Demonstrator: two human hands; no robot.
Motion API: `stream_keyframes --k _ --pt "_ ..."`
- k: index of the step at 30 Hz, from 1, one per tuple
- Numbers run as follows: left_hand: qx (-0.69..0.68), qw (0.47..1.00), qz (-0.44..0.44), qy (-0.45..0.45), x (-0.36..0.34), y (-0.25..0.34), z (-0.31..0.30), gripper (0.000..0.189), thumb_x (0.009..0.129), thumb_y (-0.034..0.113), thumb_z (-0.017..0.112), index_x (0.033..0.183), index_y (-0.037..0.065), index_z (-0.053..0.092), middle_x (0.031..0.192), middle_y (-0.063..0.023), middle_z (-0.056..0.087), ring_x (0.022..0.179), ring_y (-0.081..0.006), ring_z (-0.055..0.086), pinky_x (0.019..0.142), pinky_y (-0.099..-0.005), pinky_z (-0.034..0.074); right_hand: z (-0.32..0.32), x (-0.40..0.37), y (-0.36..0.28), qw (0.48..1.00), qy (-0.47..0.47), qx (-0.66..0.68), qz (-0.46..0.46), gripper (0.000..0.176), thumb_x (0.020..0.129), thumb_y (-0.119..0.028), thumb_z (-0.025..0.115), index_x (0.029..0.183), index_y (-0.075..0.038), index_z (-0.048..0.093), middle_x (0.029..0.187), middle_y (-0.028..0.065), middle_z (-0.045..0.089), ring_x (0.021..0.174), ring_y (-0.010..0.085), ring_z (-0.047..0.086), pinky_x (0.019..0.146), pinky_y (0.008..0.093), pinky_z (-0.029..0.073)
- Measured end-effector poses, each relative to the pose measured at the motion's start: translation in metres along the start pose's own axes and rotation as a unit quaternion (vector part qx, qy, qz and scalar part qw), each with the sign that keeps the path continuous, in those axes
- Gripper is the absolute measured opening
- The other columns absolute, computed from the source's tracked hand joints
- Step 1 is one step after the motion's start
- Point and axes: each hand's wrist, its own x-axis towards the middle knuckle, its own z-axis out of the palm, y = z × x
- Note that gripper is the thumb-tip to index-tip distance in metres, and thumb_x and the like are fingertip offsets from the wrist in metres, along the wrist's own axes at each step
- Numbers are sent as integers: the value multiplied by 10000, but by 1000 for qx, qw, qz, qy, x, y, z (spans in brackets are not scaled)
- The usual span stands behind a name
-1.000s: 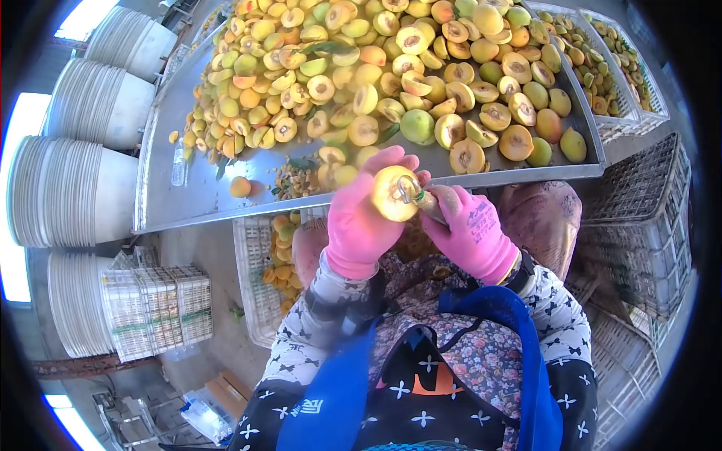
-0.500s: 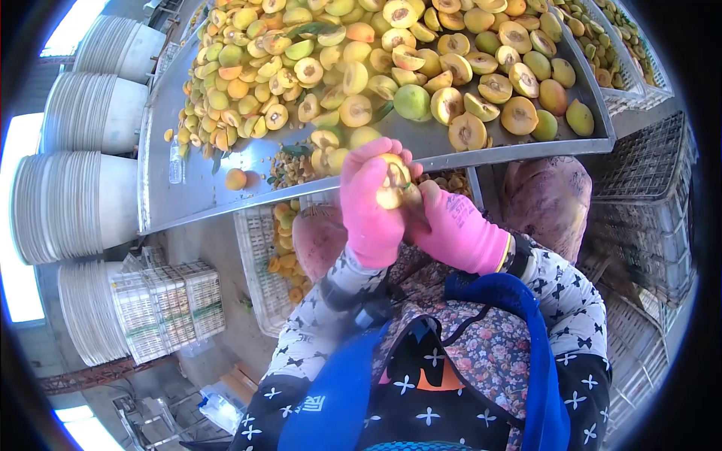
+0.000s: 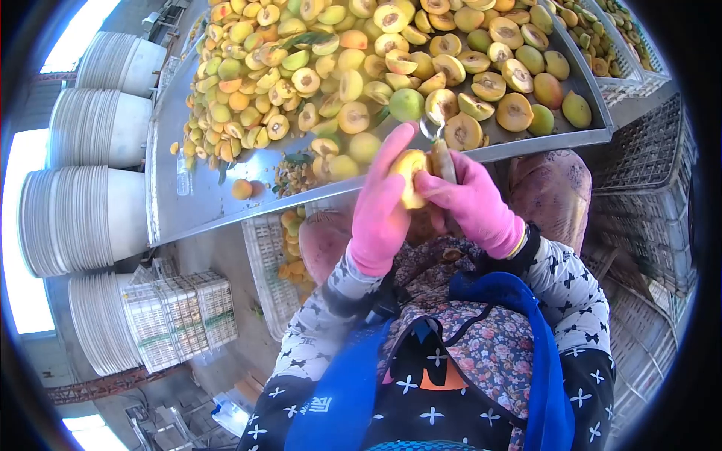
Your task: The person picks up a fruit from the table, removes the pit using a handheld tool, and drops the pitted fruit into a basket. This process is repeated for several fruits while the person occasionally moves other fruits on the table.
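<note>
One pink-gloved left hand [image 3: 382, 214] cradles a yellow cut fruit [image 3: 410, 174] near the silver metal tabletop [image 3: 199, 210]; the pink-gloved right hand's [image 3: 485, 207] grip is closed around a brown-handled tool [image 3: 442, 161], metal loop [image 3: 436, 137] pointing away, apparently to free the thumb against the fruit.

Daylight burns out the openings [image 3: 31, 304] at left, glare spots the tray [image 3: 203, 203], and edges curve into black.

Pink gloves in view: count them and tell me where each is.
2: one on the left hand, which cups a fruit piece; one on the right hand, which grips a metal-tipped tool. No others show.
</note>
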Motion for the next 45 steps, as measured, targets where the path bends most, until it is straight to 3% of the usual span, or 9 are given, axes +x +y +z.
stream_keyframes --k 3,7,11,22,31,36,38,41,45 --pt "342 929 17 -144 3 -1 -18 416 1003 81 493 1393 -51 432 1320 -139 564 1168 -221 580 1007 -322 470 -22 7 -12 953 -41 -258 -155 249 877 -206 706 1063 -61 628 770 13 625 633 119 601 589 273 490" --pt "24 971 -204 -125 1 13 -20 381 1011 160 496 1356 -1 486 1308 -149 565 1183 -257 578 1030 -421 469 -18 7 -12 902 60 -365 -224 234 837 -183 728 1022 -71 640 801 94 637 735 228 647 703 344 522" --pt "-339 929 -152 -2 15 13 -26 452 962 322 543 1320 46 538 1282 -181 579 1195 -369 548 1050 -525 436 -10 0 0 782 153 -480 -367 257 838 -196 722 1022 -66 601 869 155 650 803 354 655 680 427 517" --pt "-265 956 -122 31 13 6 -15 353 967 243 544 1275 70 547 1247 -177 579 1144 -347 552 1008 -517 439 -8 2 26 650 92 -709 -258 266 832 -208 669 999 -66 519 881 116 612 734 309 648 658 418 478" --pt "-168 983 -17 74 7 1 4 332 979 200 528 1286 76 507 1203 -150 593 1096 -297 578 981 -483 470 10 -3 35 846 29 -490 -206 235 873 -165 655 979 -11 512 761 216 625 750 431 633 635 503 486" --pt "-138 971 -193 -27 17 11 -19 404 1012 337 483 1281 35 494 1204 -182 600 1064 -313 624 967 -463 513 -7 -4 28 847 19 -498 -183 231 856 -130 665 982 -11 512 753 239 621 747 452 629 627 505 483" --pt "181 979 -75 -53 14 16 -16 495 1038 432 401 1258 0 501 1153 -176 627 942 -273 661 858 -382 559 -6 -6 33 851 3 -490 -191 270 837 -140 676 994 -4 503 757 240 619 749 448 629 630 501 488" --pt "138 986 -29 91 8 8 5 528 1043 468 375 1243 1 517 1095 -164 652 896 -244 666 800 -351 568 8 -8 38 872 -26 -429 -234 314 817 -166 680 999 11 494 739 222 618 674 401 643 591 472 503" --pt "-41 987 -119 95 12 -5 3 500 1040 457 378 1191 13 551 1048 -165 667 829 -240 652 725 -344 556 6 -16 4 979 -96 -155 96 226 871 -181 643 991 -19 542 675 56 595 488 146 564 462 305 439"
